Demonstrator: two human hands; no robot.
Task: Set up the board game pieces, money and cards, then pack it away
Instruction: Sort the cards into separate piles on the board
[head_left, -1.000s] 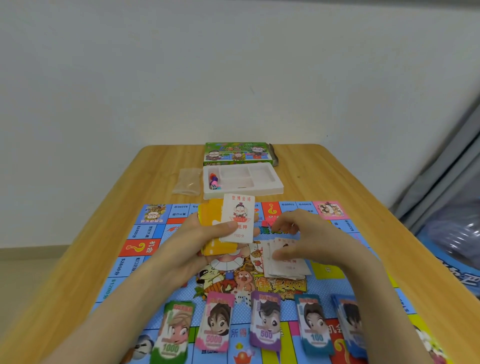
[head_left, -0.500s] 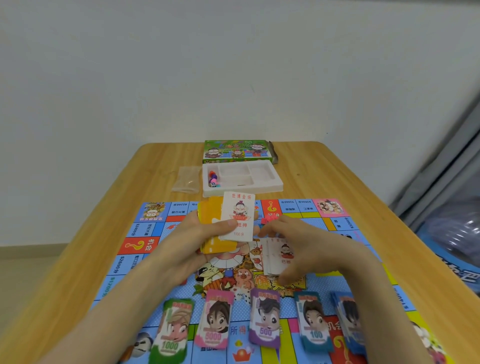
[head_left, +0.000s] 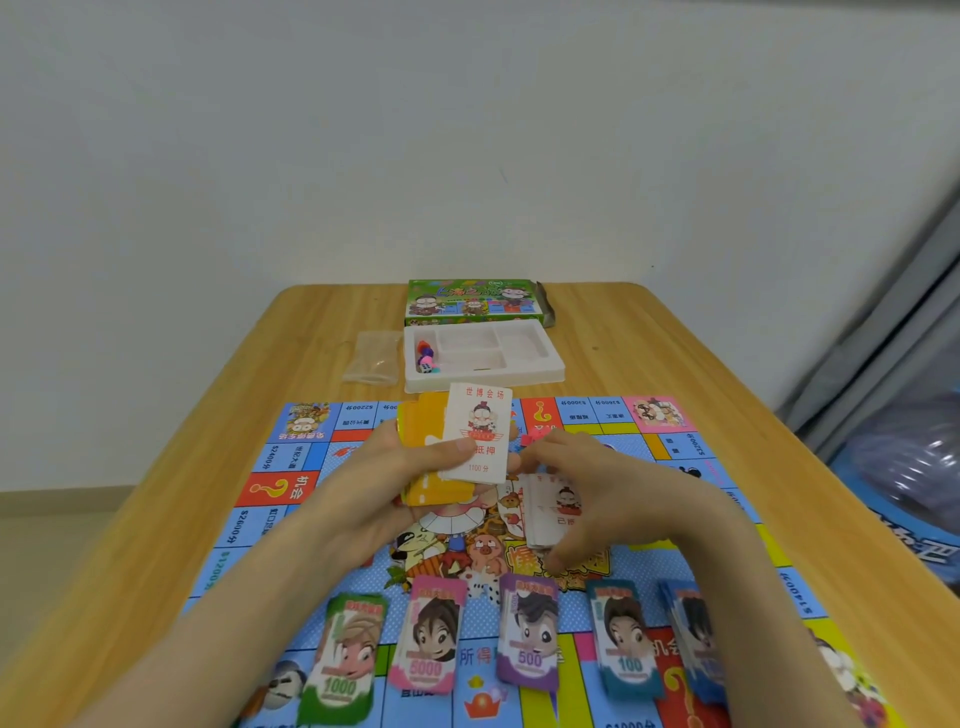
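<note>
Lying along the near edge of the game board (head_left: 280, 488), five money stacks (head_left: 524, 639) show cartoon faces. Above board centre, the left hand (head_left: 374, 499) has its grip closed on an orange card stack (head_left: 421, 431) fronted by a red-printed card (head_left: 480, 436). The right hand (head_left: 613, 493) has its grip curled round a white card pile (head_left: 553, 514) at board centre. Beyond the board sit a white tray (head_left: 483, 382) and a green box (head_left: 472, 301).

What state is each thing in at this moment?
Board: unfolded flat on the table.
Left hand: holds yellow cards, thumb pinning a white card on top.
Right hand: grips the white card pile on the board.
Tray: uncovered, tokens in its left compartment, others empty.
Money stacks: five, in a row along the near edge.
Plastic bag: flat, left of the tray.
Game box: lies behind the tray.
</note>
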